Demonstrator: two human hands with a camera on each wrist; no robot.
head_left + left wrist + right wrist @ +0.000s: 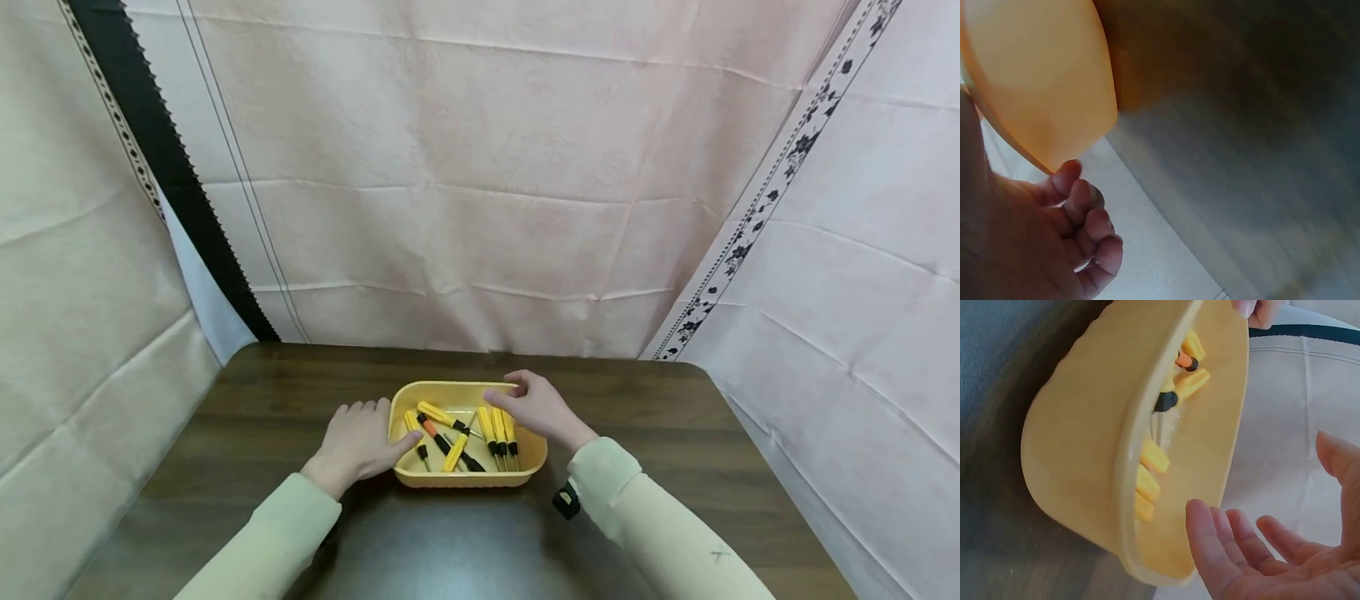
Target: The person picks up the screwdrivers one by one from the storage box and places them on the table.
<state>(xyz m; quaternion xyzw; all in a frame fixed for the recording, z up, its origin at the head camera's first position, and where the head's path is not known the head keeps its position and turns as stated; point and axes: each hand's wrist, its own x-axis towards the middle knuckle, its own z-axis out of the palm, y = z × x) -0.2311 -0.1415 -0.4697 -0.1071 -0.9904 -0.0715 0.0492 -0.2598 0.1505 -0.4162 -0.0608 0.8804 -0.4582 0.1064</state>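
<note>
A yellow plastic tub [471, 481] stands on the table with several screwdrivers inside. At its right end, three yellow-handled screwdrivers [498, 427] lie side by side. More lie crossed at the left, among them one with an orange and black handle [427, 427] and a yellow one [454, 452]. My left hand [360, 442] holds the tub's left end, thumb over the rim and fingers [1092, 203] curled by the outer wall. Over the right end hovers my right hand [542, 412], its fingers loosely spread and holding nothing; in the right wrist view its fingertips [1199, 515] are near the rim.
The brown wooden table [630, 400] has rounded far corners. Pale cloth [480, 192] hangs behind it and at both sides, with a dark band [180, 167] at the left. A small black object [566, 501] sits at my right wrist.
</note>
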